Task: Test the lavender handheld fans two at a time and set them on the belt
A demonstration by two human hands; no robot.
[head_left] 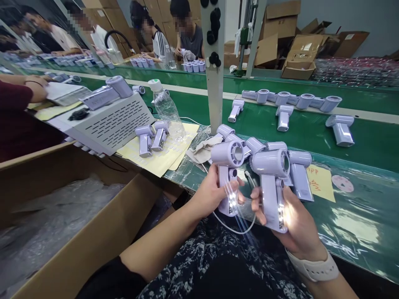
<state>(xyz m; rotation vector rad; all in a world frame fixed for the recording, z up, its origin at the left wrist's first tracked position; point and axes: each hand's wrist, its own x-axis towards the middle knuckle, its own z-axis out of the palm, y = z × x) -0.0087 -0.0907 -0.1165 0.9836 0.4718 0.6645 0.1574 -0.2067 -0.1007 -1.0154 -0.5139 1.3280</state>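
My left hand point(208, 194) is closed round a lilac fan point(227, 154), my right hand point(301, 228) round a second fan point(268, 162), both roughly upright, handle lights point(232, 202) glowing. White cable point(234, 231) loops below. More fans point(299, 176) beyond, beside a yellow note point(322, 185); green belt point(314, 133) behind.
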